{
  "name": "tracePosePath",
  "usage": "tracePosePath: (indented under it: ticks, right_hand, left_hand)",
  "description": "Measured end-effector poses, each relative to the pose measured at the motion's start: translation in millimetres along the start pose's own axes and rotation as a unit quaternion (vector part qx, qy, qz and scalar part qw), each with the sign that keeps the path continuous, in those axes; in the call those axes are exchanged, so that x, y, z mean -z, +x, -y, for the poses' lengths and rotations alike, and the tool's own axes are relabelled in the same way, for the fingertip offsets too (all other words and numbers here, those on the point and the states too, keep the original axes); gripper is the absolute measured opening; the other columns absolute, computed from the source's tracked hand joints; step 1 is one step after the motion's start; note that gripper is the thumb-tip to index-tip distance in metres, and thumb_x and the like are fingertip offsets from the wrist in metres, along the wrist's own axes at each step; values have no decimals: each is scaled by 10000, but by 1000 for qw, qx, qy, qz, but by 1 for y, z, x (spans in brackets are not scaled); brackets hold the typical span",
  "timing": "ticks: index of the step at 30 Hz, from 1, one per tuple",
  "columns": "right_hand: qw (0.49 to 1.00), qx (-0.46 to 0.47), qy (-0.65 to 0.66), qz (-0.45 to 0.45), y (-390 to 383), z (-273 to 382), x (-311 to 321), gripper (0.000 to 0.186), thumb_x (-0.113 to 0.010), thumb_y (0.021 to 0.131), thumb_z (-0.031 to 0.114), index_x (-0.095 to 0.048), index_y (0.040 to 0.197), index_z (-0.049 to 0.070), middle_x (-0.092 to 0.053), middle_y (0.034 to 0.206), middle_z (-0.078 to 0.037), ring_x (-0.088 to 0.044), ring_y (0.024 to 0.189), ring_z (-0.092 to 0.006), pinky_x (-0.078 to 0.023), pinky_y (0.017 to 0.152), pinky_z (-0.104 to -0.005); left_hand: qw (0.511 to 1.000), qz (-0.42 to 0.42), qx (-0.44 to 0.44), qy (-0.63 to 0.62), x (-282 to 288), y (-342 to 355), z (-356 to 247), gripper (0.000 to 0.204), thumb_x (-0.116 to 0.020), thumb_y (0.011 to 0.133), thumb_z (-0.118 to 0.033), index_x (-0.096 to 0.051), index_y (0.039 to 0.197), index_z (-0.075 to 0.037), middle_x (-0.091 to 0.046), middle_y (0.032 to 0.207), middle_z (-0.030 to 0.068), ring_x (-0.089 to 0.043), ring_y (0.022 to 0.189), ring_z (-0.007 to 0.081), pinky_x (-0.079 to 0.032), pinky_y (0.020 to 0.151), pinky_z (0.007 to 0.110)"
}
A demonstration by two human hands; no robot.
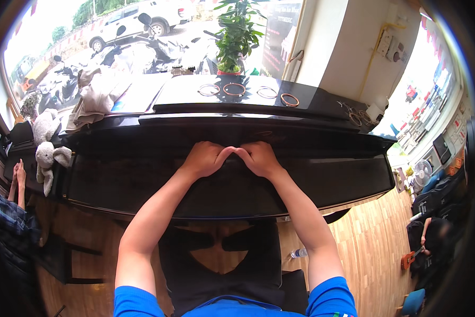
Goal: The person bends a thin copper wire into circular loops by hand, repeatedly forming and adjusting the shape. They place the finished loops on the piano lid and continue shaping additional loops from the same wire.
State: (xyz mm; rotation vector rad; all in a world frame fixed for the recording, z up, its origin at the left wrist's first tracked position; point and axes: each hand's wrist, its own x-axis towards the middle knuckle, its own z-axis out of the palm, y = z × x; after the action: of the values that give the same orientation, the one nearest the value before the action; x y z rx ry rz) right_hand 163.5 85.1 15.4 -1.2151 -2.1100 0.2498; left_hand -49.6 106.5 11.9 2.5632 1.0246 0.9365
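Note:
Before me stands a black upright piano (322, 177), its long lid lying down over the keys. Above the lid, close to the piano's upright panel, my left hand (205, 158) is closed, with the knuckles facing away. My right hand (256, 157) mirrors it, also closed, and the tips of both thumbs touch each other at the middle. The curled fingers point away from me, so whatever they may hold is hidden. Both bare forearms reach forward from blue short sleeves.
Thin rings (234, 89) and a tangled cable (356, 113) lie on the piano top. A plant (237, 34) stands by the window. Plush toys (50, 158) sit at the left end. People are at both sides, one with a small orange guitar (408, 260). A bottle (299, 253) is on the floor.

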Motion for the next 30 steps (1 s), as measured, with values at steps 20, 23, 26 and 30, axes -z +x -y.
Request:
tracePosePath:
  ticks: [20, 23, 26, 30]
  right_hand:
    - [1000, 1, 7, -7, -1, -2, -1, 555, -479, 992, 519, -699, 729, 83, -638, 645, -144, -622, 681, -394, -482, 640, -471]
    - [1000, -8, -5, 13, -1, -6, 1, 560, -477, 992, 527, -717, 741, 88, -641, 646, -144, -623, 680, -395, -488, 644, -471]
    - [1000, -3, -9, 25, -1, -4, 1, 532, -492, 990, 501, -717, 756, 79, -638, 652, -152, -622, 679, -394, -484, 639, -463]
    - [1000, 0, -1, 3, 1, -3, 0, 460, -530, 989, 427, -709, 782, 57, -628, 660, -166, -616, 671, -391, -470, 619, -445]
  left_hand:
    - [998, 33, 17, 41, 1, 0, 1, 586, -369, 1039, -455, -711, 755, -73, -671, 699, 156, -637, 701, 398, -504, 664, 483]
    - [1000, 12, 19, 20, -1, 0, -1, 587, -364, 1039, -443, -660, 706, -61, -637, 661, 151, -621, 678, 395, -480, 643, 477]
    - [1000, 9, 21, 7, -1, 0, -3, 577, -374, 1037, -419, -624, 672, -49, -613, 637, 153, -610, 663, 398, -462, 628, 474]
    - [998, -3, -51, 30, 0, 0, 0, 568, -393, 1036, -408, -625, 664, -46, -616, 637, 162, -609, 654, 402, -463, 628, 476]
